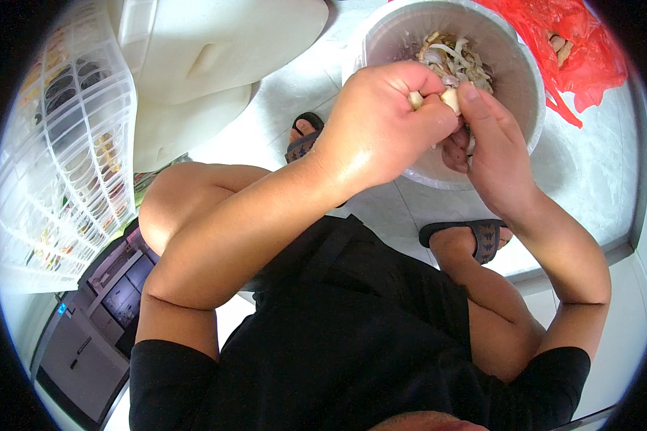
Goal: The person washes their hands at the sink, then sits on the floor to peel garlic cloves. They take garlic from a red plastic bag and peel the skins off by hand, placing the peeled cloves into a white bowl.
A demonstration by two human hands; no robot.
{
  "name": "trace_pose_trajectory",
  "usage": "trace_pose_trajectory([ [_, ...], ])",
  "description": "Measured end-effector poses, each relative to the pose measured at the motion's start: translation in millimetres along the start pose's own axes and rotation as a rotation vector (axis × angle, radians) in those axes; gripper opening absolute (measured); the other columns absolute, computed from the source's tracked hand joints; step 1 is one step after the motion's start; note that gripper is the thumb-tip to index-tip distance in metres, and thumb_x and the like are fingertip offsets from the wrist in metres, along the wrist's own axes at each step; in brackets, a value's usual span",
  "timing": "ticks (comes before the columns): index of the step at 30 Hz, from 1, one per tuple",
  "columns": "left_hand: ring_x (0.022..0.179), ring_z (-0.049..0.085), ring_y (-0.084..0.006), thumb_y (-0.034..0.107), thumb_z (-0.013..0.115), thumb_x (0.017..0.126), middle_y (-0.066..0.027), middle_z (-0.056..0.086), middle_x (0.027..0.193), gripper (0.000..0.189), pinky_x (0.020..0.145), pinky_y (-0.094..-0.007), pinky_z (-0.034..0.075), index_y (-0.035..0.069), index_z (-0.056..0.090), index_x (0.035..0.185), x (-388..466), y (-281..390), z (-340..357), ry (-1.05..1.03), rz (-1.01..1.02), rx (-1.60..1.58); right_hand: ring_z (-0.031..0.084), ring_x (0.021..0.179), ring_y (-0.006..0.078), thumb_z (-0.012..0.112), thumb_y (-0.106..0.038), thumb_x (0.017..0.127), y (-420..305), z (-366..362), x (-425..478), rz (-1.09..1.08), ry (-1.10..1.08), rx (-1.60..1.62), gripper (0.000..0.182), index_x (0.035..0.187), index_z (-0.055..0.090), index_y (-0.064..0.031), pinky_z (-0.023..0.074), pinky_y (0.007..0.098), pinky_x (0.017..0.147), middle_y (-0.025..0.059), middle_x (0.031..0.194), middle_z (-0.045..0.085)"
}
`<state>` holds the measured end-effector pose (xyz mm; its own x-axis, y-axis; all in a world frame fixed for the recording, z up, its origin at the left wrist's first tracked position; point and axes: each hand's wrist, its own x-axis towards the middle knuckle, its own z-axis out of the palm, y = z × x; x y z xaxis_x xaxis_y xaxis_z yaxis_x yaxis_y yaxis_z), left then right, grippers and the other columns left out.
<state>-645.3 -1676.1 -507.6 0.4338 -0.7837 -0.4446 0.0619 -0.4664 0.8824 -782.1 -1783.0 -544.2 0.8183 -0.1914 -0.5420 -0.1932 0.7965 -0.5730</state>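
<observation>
My left hand point(374, 126) is closed around a pale cut or peeled piece point(415, 99), perhaps a garlic clove, which shows between its curled fingers. The thumb and fingers of my right hand point(493, 143) pinch a second pale piece point(450, 101) that touches my left hand. Brownish-purple lumps point(455, 151) show below, between the two hands; what they are is unclear. Both hands are over the near part of a round bin point(525, 70) with a clear plastic liner. Pale, stringy peelings point(458, 59) lie inside it, partly hidden by my fingers.
A red plastic bag point(582, 59) with brownish pieces in it lies beyond the bin at right. White plastic containers point(226, 48) and a clear, gridded plastic rack point(86, 134) holding small items stand at left. My sandalled feet rest on the tiled floor point(404, 210) near the bin.
</observation>
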Motion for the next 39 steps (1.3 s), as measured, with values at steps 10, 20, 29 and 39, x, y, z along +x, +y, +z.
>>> trace_pose_trajectory([
  [10, 0.067, 0.05, -0.0043, 0.027, 0.058, 0.105, 0.0039, 0.06, 0.077, 0.026, 0.059, -0.021, 0.041, 0.003, 0.069, 0.108, 8.1, -13.5, 3.2, -0.032, -0.038, -0.027, 0.04, 0.062, 0.0043, 0.041, -0.037, 0.112, -3.3, -8.7, -7.8, -0.267, 0.112, -0.328, 0.039, 0.101, 0.061, -0.0051, 0.0349, 0.0219, 0.057, -0.0035, 0.071, 0.049],
  [20, 0.074, 0.059, -0.0022, 0.016, 0.073, 0.096, 0.0007, 0.069, 0.085, 0.019, 0.063, -0.0197, 0.047, 0.001, 0.071, 0.107, -7.0, 3.8, 7.2, 0.059, 0.072, 0.079, 0.055, 0.067, 0.0214, 0.047, -0.021, 0.108, -14.5, -18.3, -9.7, -0.497, 0.084, -0.859, 0.027, 0.096, 0.061, -0.0001, 0.0448, 0.0337, 0.064, 0.0077, 0.075, 0.059],
  [29, 0.073, 0.06, -0.0034, 0.015, 0.075, 0.094, 0.0001, 0.07, 0.082, 0.015, 0.064, -0.0197, 0.048, 0.001, 0.071, 0.097, -11.8, 10.5, 2.6, 0.009, -0.01, 0.109, 0.061, 0.074, 0.0424, 0.059, -0.013, 0.087, -27.9, -18.5, -6.9, -0.71, 0.059, -1.238, 0.015, 0.087, 0.063, 0.0013, 0.048, 0.0476, 0.066, 0.0199, 0.077, 0.06],
  [39, 0.061, 0.049, -0.0035, 0.014, 0.072, 0.095, 0.0031, 0.06, 0.073, 0.013, 0.053, -0.0199, 0.036, 0.002, 0.069, 0.099, -7.5, 8.3, -0.3, -0.074, -0.138, -0.265, 0.062, 0.07, 0.0372, 0.055, -0.011, 0.088, -22.3, -19.2, -7.2, -0.695, 0.057, -1.077, 0.017, 0.088, 0.064, 0.0027, 0.049, 0.0416, 0.065, 0.0197, 0.076, 0.063],
])
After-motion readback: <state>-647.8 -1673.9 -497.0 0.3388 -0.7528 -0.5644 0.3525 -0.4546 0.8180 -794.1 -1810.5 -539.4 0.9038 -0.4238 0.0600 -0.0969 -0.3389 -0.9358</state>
